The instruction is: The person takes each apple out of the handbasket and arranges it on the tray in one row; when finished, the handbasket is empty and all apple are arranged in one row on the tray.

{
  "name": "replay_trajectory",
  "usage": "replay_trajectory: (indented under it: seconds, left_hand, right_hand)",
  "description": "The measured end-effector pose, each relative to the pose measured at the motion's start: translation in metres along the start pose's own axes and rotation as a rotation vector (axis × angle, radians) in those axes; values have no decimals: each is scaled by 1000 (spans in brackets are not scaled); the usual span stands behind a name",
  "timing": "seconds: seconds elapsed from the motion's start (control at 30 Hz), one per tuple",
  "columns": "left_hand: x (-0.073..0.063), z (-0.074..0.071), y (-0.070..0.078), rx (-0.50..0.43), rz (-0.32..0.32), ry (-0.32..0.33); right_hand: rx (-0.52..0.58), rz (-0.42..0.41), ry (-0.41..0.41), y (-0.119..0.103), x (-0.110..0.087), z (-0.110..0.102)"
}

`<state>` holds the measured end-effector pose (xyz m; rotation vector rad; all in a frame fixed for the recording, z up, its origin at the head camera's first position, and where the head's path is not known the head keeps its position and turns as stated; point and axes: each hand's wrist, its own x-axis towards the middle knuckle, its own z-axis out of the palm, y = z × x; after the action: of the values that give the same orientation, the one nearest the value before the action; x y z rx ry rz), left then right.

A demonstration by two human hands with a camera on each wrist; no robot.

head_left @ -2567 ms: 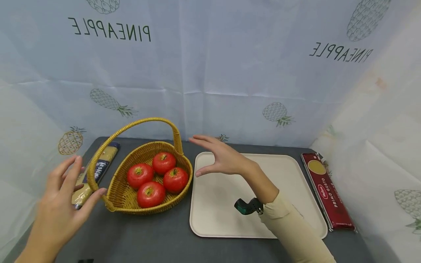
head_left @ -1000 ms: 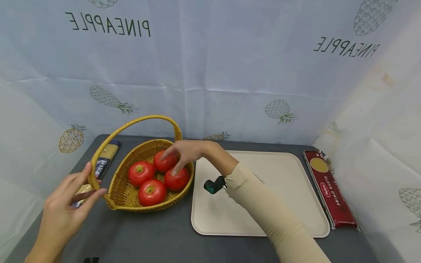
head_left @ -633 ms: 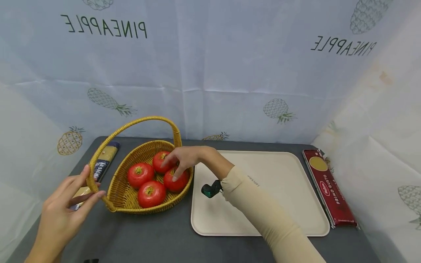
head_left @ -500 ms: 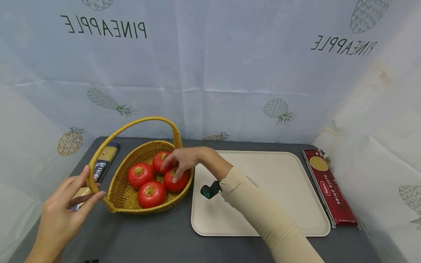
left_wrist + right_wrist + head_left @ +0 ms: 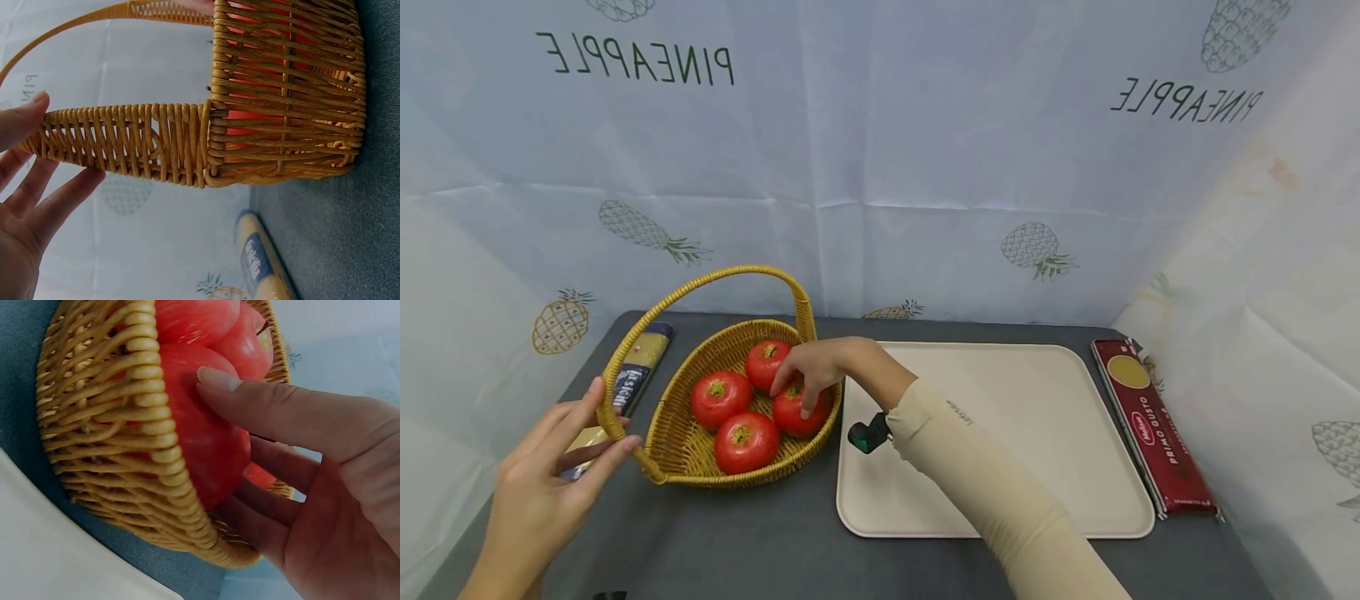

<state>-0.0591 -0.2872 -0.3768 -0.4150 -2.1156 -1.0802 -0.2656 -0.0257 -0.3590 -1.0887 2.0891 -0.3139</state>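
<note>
A yellow wicker basket stands at the left of the dark table, several red apples inside. My left hand pinches the lower left part of its arched handle; the left wrist view shows thumb and fingertips on opposite edges of the woven handle. My right hand reaches over the basket's right rim and grips the rightmost apple. In the right wrist view the thumb lies across this apple and the fingers curl round its far side, their tips partly hidden. Beside it sit further apples.
A cream tray lies right of the basket, under my right forearm. A red pasta packet lies along the tray's right side. Behind the basket's left side is a yellow and blue pasta packet. A pineapple-print cloth hangs behind the table.
My right hand has come from above the tray into the basket, and its fingers have closed round the rightmost apple. My left hand has taken hold of the handle.
</note>
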Motion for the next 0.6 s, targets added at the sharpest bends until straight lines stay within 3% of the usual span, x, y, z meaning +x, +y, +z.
replay_trajectory:
  seconds: [0.6]
  left_hand:
    - [-3,0,-3,-29,-14,-5]
  right_hand:
    - [7,62,-45,-8,8,-3]
